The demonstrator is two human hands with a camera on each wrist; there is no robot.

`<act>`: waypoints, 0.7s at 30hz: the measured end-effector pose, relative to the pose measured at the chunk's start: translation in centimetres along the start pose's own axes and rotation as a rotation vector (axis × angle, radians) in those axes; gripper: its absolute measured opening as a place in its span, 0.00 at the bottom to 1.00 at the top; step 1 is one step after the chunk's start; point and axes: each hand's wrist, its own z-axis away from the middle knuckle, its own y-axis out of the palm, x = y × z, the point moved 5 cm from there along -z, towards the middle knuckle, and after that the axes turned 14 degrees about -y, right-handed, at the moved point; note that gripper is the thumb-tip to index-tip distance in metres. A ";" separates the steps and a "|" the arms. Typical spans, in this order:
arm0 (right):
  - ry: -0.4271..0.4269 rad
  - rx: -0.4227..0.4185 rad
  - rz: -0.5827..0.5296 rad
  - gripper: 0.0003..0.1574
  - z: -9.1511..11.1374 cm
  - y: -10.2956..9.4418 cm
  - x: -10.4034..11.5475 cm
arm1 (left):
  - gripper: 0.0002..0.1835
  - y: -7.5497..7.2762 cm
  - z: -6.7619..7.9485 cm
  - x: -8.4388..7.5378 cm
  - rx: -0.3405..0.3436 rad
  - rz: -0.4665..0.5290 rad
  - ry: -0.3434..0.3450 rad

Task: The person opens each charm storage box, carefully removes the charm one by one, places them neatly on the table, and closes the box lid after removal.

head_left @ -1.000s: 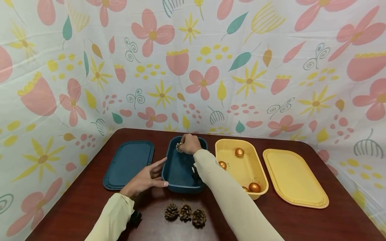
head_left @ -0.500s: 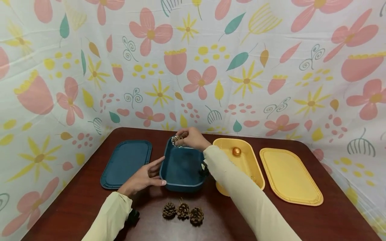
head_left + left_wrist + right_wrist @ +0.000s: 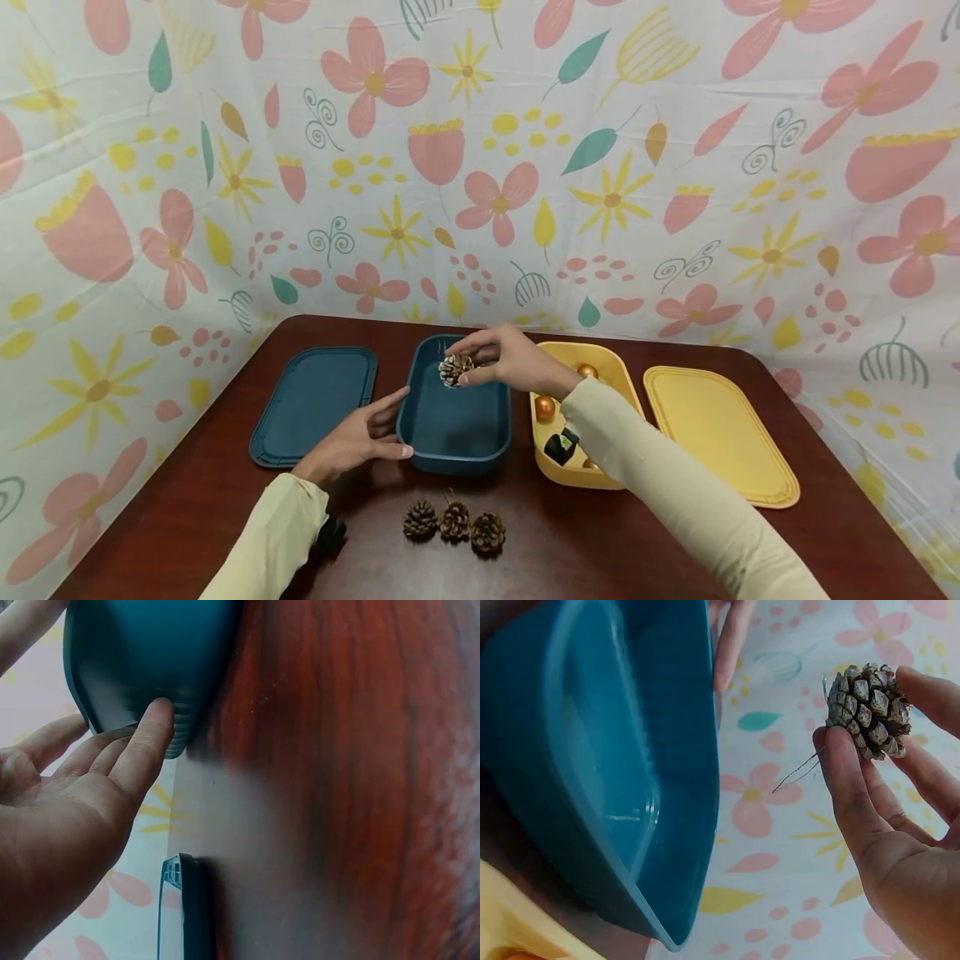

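The cone (image 3: 454,370) is above the blue box (image 3: 457,462), pinched by its sides in the grip of the right hand (image 3: 519,360), probably surer than its wire loop (image 3: 792,775), while the left hand (image 3: 356,439), fingers outstretched, touches the box's left side, likely steadying it, and three cones (image 3: 454,522) lie on the tabletop (image 3: 592,554) in front.

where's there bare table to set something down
Bare table lies between the three pine cones and the right sleeve, in front of the yellow box. Another patch lies left of the left sleeve, nearer the person than the blue lid. It's crowded between the blue lid and the blue box, where the left hand is.
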 end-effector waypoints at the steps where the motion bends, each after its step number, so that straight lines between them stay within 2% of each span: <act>1: -0.003 0.010 -0.012 0.27 0.4 0.0 0.3 | 0.52 0.0 0.0 0.0 -0.003 0.001 0.002; 10: -0.096 0.129 0.015 0.27 4.2 0.2 2.4 | 0.52 0.4 0.0 0.2 -0.007 -0.018 -0.005; 15: -0.159 0.167 0.023 0.25 6.7 -0.2 3.3 | 0.51 0.4 0.1 0.1 -0.008 -0.015 0.018; 21: -0.128 0.152 0.018 0.26 9.9 -0.2 3.1 | 0.52 0.3 0.2 0.0 -0.004 -0.024 0.027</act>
